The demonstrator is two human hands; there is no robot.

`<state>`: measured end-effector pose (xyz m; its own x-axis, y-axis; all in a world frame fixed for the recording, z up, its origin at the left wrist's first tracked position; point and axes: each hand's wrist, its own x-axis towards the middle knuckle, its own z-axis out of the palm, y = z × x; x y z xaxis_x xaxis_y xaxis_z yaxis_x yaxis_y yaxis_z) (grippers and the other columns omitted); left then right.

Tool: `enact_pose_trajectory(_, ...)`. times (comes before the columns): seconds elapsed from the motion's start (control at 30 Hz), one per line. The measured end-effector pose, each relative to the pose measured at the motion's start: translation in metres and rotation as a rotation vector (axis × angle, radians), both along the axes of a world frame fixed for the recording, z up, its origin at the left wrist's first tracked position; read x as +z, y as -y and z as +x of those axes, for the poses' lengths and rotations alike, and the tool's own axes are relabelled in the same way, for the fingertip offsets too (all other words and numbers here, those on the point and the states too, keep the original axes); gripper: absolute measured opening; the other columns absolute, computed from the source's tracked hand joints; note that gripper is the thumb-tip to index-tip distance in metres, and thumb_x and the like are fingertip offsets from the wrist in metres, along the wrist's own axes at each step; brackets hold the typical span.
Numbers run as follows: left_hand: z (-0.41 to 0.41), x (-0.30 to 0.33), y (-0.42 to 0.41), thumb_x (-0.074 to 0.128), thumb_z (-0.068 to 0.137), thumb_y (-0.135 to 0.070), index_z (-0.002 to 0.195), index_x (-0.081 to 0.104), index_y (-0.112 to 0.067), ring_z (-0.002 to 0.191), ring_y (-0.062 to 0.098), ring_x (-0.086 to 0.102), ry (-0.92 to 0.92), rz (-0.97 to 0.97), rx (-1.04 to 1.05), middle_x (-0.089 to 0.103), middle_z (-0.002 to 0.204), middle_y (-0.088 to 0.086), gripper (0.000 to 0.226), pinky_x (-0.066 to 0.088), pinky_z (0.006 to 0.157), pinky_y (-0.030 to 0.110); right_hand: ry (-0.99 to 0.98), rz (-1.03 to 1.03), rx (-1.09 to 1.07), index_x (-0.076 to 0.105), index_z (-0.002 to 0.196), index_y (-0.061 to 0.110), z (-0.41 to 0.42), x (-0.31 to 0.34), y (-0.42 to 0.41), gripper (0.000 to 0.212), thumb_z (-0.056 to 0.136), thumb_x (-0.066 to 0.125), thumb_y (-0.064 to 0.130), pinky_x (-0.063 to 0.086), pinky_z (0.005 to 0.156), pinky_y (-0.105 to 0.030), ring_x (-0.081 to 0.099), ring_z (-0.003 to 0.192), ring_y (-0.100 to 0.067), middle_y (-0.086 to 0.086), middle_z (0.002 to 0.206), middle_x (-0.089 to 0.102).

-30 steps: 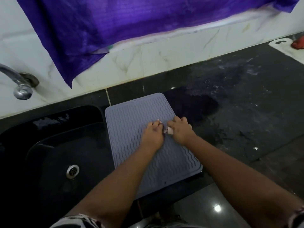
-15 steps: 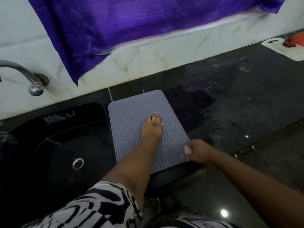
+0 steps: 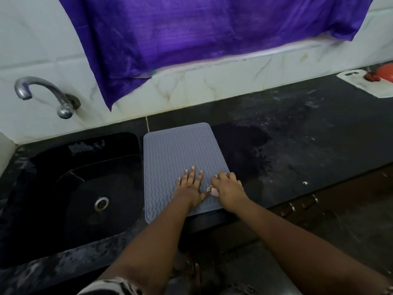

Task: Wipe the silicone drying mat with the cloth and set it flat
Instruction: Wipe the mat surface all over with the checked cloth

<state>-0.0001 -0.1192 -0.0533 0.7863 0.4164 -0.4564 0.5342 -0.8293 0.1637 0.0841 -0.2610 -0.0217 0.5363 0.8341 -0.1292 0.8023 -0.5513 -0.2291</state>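
A grey-blue silicone drying mat (image 3: 174, 152) with wavy ridges lies flat on the black counter, just right of the sink. My left hand (image 3: 190, 185) presses flat on the mat's near half, fingers spread. My right hand (image 3: 228, 186) sits at the mat's right edge, closed over a small pale cloth (image 3: 212, 190) that peeks out beside the thumb. Most of the cloth is hidden under that hand.
A black sink (image 3: 85, 188) with a drain lies left of the mat, a metal tap (image 3: 42, 92) above it. Purple fabric (image 3: 191, 35) hangs on the tiled wall. A white board (image 3: 365, 84) with a red item (image 3: 380, 74) sits far right on the dark counter (image 3: 308, 145).
My right hand, with the cloth, has come back from the counter's front edge up onto the mat's right side. My left hand has stayed pressed on the mat.
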Motion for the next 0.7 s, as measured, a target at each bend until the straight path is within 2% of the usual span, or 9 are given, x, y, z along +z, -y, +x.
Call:
enact_pose_trajectory(0.2,-0.002,0.009,0.007,0.027,0.093,-0.067,0.15,-0.02,-0.031,0.146,0.022,-0.023,-0.008,0.033,0.037,-0.031,0.157,-0.001,0.082,-0.011,0.118,0.045,-0.085,0.001,0.027,0.046,0.108,0.026,-0.01,0.0,0.029,0.029,0.083,0.054,0.015,0.039,0.084,-0.043,0.036,0.107,-0.027,-0.001,0.117,0.042)
enact_pose_trajectory(0.5,-0.002,0.013,0.02,0.019,0.096,-0.063,0.149,-0.021,-0.03,0.147,0.022,-0.021,-0.021,0.089,0.093,-0.03,0.157,-0.001,0.075,-0.008,0.12,0.047,-0.136,-0.049,0.041,0.047,0.112,0.027,-0.019,0.006,0.047,0.036,0.081,0.056,0.01,0.043,0.088,-0.042,0.035,0.108,-0.025,0.0,0.118,0.042)
enact_pose_trajectory(0.7,-0.001,0.008,0.02,0.019,0.097,-0.061,0.148,-0.022,-0.031,0.147,0.022,-0.02,-0.006,0.091,0.109,-0.029,0.157,-0.001,0.072,-0.008,0.12,0.047,-0.18,-0.064,0.068,0.05,0.112,0.03,-0.016,0.008,0.056,0.033,0.083,0.06,0.016,0.045,0.09,-0.043,0.037,0.106,-0.023,0.004,0.114,0.045)
